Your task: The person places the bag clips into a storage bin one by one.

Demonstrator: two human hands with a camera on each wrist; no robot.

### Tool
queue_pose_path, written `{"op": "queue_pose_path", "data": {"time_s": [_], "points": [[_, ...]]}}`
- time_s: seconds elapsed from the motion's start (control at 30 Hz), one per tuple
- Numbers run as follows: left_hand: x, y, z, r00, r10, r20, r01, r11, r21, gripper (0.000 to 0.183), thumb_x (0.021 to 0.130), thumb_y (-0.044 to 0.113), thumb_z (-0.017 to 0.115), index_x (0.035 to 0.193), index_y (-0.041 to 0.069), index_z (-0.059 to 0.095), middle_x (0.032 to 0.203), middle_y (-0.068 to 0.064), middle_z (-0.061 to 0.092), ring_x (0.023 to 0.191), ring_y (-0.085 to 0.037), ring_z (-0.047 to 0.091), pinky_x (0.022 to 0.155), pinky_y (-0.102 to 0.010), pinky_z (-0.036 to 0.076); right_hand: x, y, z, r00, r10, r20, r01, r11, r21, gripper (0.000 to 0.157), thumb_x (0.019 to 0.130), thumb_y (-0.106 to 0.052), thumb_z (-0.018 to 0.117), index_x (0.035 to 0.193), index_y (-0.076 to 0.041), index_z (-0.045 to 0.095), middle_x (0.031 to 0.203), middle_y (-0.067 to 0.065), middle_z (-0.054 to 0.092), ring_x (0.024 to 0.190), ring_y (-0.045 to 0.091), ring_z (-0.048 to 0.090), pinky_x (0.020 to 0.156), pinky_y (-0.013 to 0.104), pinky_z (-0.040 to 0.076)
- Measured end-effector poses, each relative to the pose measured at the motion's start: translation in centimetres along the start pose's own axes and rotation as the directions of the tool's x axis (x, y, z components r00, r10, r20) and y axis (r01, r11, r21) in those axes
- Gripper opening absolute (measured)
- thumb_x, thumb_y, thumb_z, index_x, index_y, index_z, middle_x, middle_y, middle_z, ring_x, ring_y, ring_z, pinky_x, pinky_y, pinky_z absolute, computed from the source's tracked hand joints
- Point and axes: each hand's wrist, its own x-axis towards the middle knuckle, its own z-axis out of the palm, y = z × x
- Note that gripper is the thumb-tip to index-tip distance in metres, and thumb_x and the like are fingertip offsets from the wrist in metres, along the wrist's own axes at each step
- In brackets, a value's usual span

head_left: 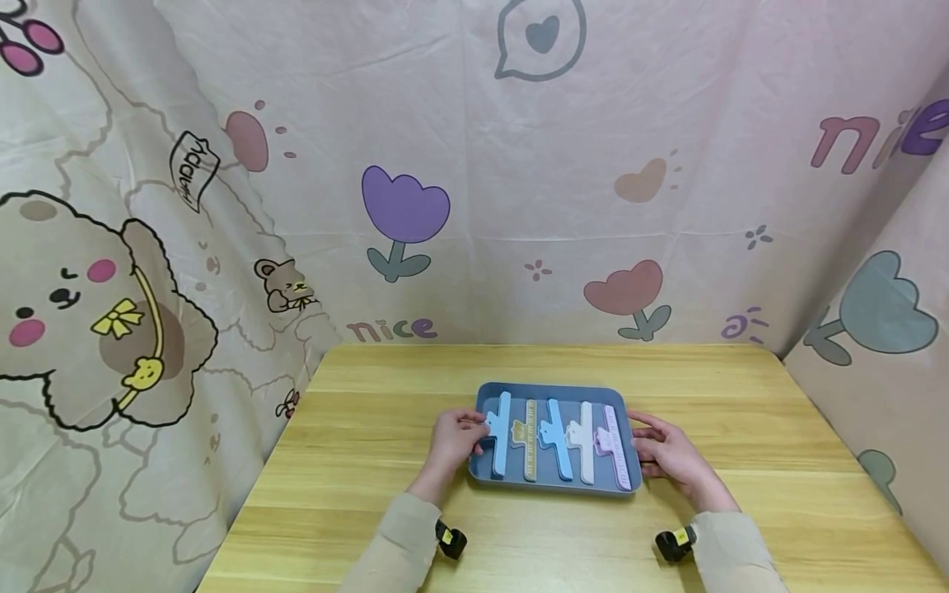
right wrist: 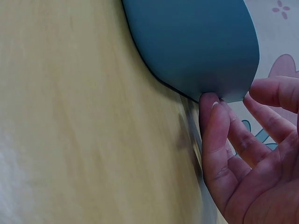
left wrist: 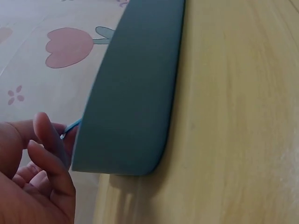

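A shallow grey-blue tray (head_left: 552,488) stands on the table with several long-barred clips in a row. At its left end, my left hand (head_left: 454,442) pinches the small handle of a light blue clip (head_left: 502,436) just inside the rim. In the left wrist view, a thin blue edge of that clip shows between the fingertips. My right hand (head_left: 670,453) holds the tray's right end, with curled fingers against the outer wall and a digit at the rim. Closest to it is a lilac clip (head_left: 615,453); a white clip (head_left: 586,445), another blue clip (head_left: 558,441) and a yellowish clip (head_left: 530,445) lie between.
Under the tray is a light wooden table (head_left: 356,478). A printed curtain (head_left: 474,206) hangs behind it and along both sides. Each wrist carries a small black camera, the left camera (head_left: 451,540) and the right camera (head_left: 675,543).
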Motion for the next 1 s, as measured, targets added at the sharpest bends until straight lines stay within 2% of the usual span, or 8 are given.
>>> {"op": "queue_pose_path", "data": {"time_s": [0.27,0.47,0.77,1.0], "points": [[-0.1,0.2,0.4,1.0,0.001,-0.026,0.001,0.996,0.089,0.017,0.083,-0.001,0.069,0.1,-0.005,0.067,0.076,-0.011,0.069,0.043,-0.017,0.057,0.039,-0.021,0.041,0.0,0.0,0.0,1.0,0.001,-0.001,-0.001,1.0,0.004,0.058,0.097,-0.003,0.053,0.151,-0.005,0.033,0.132,0.028,0.048,0.087,0.028,0.067,0.067,0.04,0.059],[-0.2,0.6,0.3,1.0,0.005,-0.003,-0.005,0.987,0.16,0.015,0.085,-0.003,0.065,0.1,-0.004,0.068,0.077,-0.013,0.068,0.044,-0.017,0.059,0.041,-0.023,0.044,-0.1,0.0,0.1,1.0,0.001,-0.003,-0.001,1.0,0.008,0.057,0.097,-0.003,0.053,0.151,-0.005,0.034,0.132,0.028,0.048,0.087,0.028,0.067,0.067,0.04,0.058],[-0.6,0.9,-0.3,0.999,-0.001,0.038,-0.007,0.976,0.217,0.026,0.089,0.0,0.063,0.114,-0.006,0.066,0.077,-0.013,0.069,0.046,-0.016,0.06,0.042,-0.024,0.046,0.0,-0.1,0.3,1.0,-0.001,0.002,0.001,1.0,-0.001,0.057,0.097,-0.002,0.053,0.151,-0.004,0.034,0.131,0.03,0.048,0.087,0.029,0.068,0.068,0.042,0.059],[-0.6,1.1,-1.4,0.999,0.002,0.048,-0.012,0.98,0.199,0.035,0.089,0.003,0.064,0.123,-0.006,0.062,0.083,-0.015,0.068,0.047,-0.016,0.059,0.047,-0.03,0.052,0.0,-0.2,0.2,1.0,-0.008,0.016,0.008,1.0,-0.003,0.058,0.097,-0.001,0.053,0.151,-0.001,0.033,0.13,0.03,0.047,0.088,0.03,0.067,0.07,0.044,0.059]]}}
